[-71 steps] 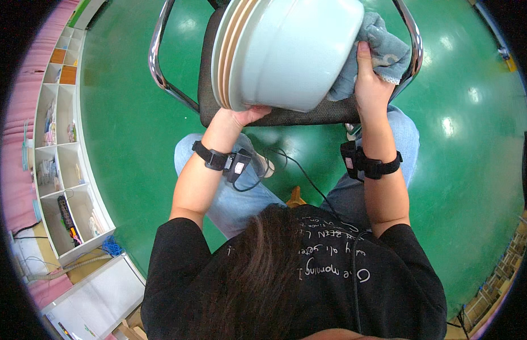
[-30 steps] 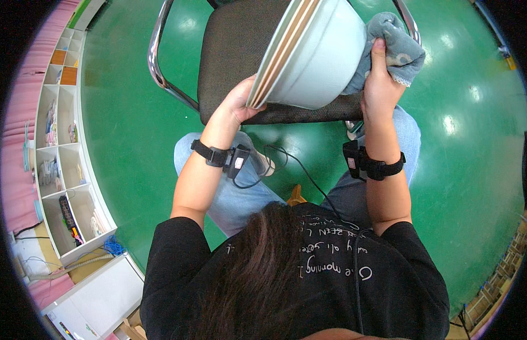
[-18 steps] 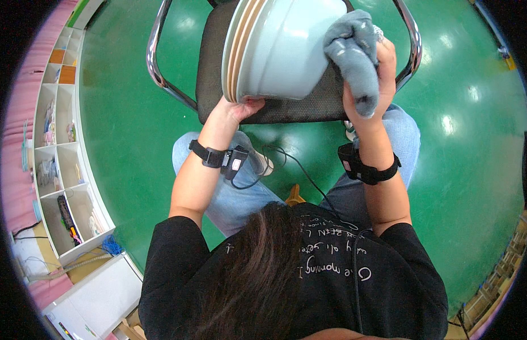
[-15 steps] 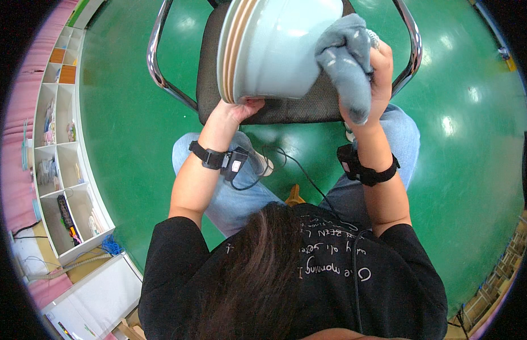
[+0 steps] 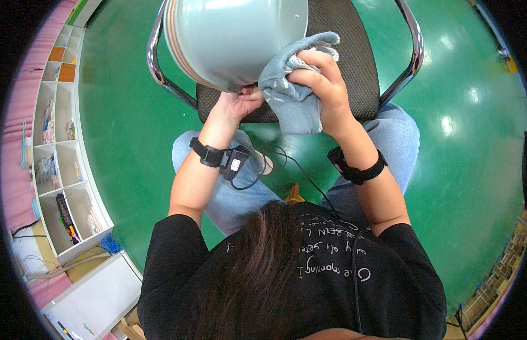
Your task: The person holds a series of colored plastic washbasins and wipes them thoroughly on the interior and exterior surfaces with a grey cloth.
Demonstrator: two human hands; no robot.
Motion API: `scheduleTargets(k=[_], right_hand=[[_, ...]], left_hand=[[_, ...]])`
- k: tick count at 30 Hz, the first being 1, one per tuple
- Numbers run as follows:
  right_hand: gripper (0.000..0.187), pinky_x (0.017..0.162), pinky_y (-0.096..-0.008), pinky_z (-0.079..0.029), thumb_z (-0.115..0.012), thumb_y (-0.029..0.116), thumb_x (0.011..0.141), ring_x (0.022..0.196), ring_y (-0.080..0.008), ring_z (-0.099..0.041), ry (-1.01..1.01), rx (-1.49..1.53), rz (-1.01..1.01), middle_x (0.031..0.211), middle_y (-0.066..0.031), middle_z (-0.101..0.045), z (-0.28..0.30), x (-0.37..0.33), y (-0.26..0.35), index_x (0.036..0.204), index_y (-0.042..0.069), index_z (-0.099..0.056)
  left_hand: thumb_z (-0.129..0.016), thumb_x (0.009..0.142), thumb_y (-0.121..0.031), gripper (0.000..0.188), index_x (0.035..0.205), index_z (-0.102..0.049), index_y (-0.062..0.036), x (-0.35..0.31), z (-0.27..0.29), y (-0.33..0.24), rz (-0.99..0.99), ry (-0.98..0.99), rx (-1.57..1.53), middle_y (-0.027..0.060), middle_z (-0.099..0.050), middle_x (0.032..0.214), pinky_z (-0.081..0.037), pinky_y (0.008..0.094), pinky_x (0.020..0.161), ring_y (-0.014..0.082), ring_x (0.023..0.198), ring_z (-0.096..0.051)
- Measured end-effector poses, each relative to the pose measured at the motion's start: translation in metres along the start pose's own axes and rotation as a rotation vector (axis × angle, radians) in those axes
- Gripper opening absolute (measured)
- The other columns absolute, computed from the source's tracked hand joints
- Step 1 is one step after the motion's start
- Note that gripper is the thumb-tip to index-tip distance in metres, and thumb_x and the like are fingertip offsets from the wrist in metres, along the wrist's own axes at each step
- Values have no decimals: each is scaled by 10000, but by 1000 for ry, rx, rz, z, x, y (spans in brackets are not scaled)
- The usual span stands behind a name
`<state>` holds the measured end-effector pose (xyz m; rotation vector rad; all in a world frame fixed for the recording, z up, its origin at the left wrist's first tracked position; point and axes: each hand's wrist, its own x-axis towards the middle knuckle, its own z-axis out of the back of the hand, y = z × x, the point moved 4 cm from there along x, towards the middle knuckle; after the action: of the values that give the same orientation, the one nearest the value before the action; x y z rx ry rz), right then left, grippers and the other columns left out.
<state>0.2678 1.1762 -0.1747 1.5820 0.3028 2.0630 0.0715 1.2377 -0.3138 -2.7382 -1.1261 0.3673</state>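
Fingers [image 5: 319,59] of right hand [image 5: 333,99] clutched bunched blue-grey cloth [image 5: 294,102], seemingly against near side of light-blue nested basins [image 5: 238,39]. Left hand [image 5: 239,105] gripped rims [image 5: 173,42] from below, grip partly hidden. Basins tipped sideways over chair seat [image 5: 348,62], toward its left edge; whether resting on it, couldn't tell. Just changed: basins shifted left, cloth moved from base round to near wall, so cloth faced different patch.

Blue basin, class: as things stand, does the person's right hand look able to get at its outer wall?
Probably yes. The right hand holds the blue-grey cloth close by the blue basin, and only that cloth seems to lie between them; whether cloth and basin touch is hard to tell.
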Motion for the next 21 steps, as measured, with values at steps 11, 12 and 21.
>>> scheduleTargets(k=[11, 12, 21], right_hand=[[452, 868, -360, -421, -701, 74, 636, 972, -318, -538, -59, 207, -142, 1049, -136, -536, -7, -11, -30, 1053, 65, -529], [457, 870, -359, -418, -686, 55, 642, 961, -321, -533, -69, 194, -218, 1039, -135, -529, -5, -15, -37, 1066, 66, -515], [337, 857, -269, -418, -654, 96, 830, 945, -130, -529, -313, 190, -628, 1000, -41, -555, 19, -20, -58, 1110, 54, -471]], left_hand=[[-489, 909, -361, 367, 1162, -528, -98, -18, -45, 8, -46, 100, -87, 102, -636, 1024, -467, 211, 438, 142, 642, -592], [-480, 910, -386, 413, 1208, -503, -102, -16, -57, 12, -25, 202, -109, 94, -607, 1103, -482, 271, 580, 178, 804, -577], [-350, 914, -551, 628, 1373, -370, -123, -31, -56, 7, -272, 274, 99, 93, -447, 1369, -382, 470, 1005, 271, 1242, -434]])
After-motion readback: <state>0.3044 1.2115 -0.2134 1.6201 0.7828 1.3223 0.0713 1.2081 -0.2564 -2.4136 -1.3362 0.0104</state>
